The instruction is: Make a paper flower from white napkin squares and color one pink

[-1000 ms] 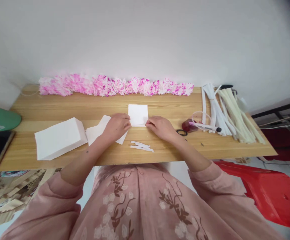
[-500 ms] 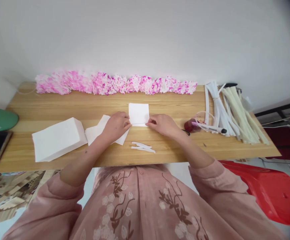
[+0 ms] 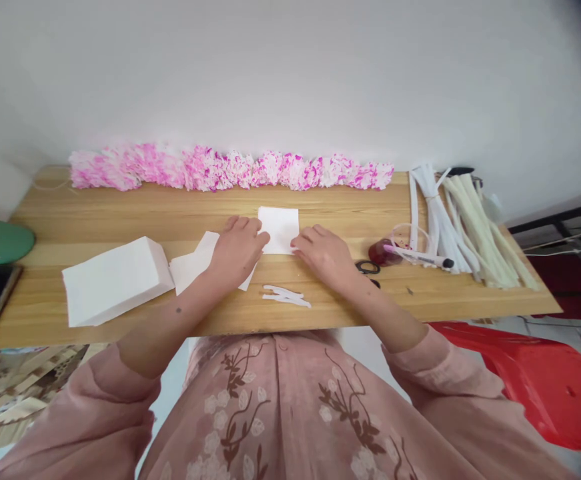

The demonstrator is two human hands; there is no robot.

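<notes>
Grip status: left hand (image 3: 237, 248) lies open, palm down, over the left edge of the white paper square (image 3: 281, 225) at frame centre on the tabletop (image 3: 120, 217), apparently pinning it flat. Right hand (image 3: 323, 255) touches the right edge; whether it pinches cannot be told. Compared with half a second earlier, the left fingers have advanced from the near edge onto the sheet.

A row of paper flowers (image 3: 230, 167) runs along the far edge of the table (image 3: 95, 220), across the upper middle of the frame. At centre a paper square (image 3: 281, 227) lies between the left hand (image 3: 237, 248) and right hand (image 3: 323, 253), both touching it. A paper stack (image 3: 115, 279) sits at left, and paper scraps (image 3: 286, 295) just below centre. A cup (image 3: 390, 245), pen (image 3: 417, 257) and bundled strips (image 3: 463, 223) lie at right.
</notes>
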